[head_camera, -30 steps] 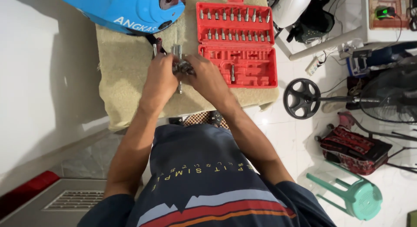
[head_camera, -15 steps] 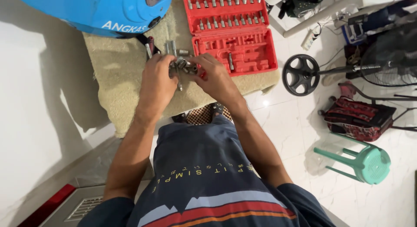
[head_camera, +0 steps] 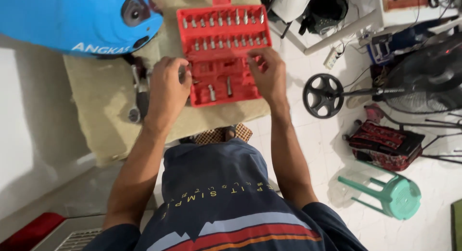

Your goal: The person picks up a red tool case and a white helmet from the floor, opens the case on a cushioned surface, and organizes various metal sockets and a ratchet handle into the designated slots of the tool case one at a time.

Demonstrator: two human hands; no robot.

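Over the red socket-set case, the right hand spread open; the left hand curled, contents unclear; seating pieces squarely seemed wise.

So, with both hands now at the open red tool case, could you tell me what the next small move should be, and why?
Probably lower the right hand onto the case's lower tray to pick a piece: its fingers sit at the red tool case edge, just below the rows of bits. The left hand rests at the case's left side, seemingly steadying it, beside the ratchet handle on the beige cloth.
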